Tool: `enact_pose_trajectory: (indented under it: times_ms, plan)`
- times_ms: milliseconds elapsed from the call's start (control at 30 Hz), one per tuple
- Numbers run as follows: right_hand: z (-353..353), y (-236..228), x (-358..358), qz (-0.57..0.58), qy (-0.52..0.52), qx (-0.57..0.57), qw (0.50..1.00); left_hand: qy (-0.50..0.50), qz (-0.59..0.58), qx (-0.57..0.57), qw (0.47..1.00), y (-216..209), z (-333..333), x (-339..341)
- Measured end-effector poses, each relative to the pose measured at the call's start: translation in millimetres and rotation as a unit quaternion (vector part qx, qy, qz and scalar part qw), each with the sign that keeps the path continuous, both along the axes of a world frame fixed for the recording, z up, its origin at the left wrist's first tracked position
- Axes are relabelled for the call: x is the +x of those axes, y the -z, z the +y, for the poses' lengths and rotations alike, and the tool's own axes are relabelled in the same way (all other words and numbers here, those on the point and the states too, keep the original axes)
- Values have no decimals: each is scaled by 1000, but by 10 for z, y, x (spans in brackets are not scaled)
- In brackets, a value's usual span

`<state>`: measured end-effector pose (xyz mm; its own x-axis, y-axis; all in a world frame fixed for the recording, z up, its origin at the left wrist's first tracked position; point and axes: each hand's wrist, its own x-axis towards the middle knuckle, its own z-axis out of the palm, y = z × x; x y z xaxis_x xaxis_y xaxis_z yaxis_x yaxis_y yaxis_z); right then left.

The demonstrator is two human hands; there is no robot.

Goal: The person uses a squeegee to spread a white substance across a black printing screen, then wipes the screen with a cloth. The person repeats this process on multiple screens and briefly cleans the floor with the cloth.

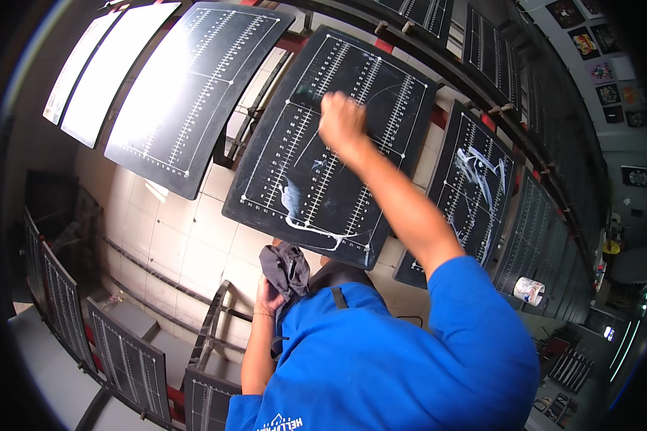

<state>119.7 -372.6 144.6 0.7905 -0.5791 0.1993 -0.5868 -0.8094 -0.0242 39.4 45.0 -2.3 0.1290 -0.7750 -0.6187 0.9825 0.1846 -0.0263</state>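
My right hand (pixel 343 126) is closed in a fist above the far half of a black printing pallet (pixel 266 169) marked with white rulers and grid lines. A dark blur lies beside the fist; I cannot make out what it grips. White, pasty smears (pixel 290 200) streak the near left part and near edge of this pallet. Low in front of my body, my left hand (pixel 268 294) holds a bunched dark grey cloth (pixel 286 271), just off the pallet's near edge.
To the right, another pallet (pixel 449 188) carries thick white streaks. A stained white tub (pixel 529 290) stands farther right. On the left a pallet (pixel 194 93) shines under glare. More pallets (pixel 129 359) line the lower left, above a tiled floor (pixel 140 223). Dark rails run behind the pallets.
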Motion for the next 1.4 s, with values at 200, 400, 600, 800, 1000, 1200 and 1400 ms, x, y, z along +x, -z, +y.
enact_pose_trajectory:
  times_ms: [200,400,600,800,1000,1200,1400]
  plan:
    - [843,-295,-589,92,-44,171,980,28,-12,-26,999,105,-169,309]
    - [-743,-481,-195,9,169,112,979,45,-9,-7,999,172,10,316]
    - [-1995,-70,-200,-9,264,34,964,29,-19,39,999,-20,378,274]
    - [-1111,135,-87,-19,114,-13,993,32,-23,43,998,-107,488,353]
    - [1025,-87,-1199,-101,-69,94,988,46,-10,-4,999,0,214,571]
    - [-219,-378,-1261,-87,80,101,988,45,-25,13,999,95,206,516]
    - [-2082,-229,-589,-70,88,19,993,18,-39,69,997,-12,300,283]
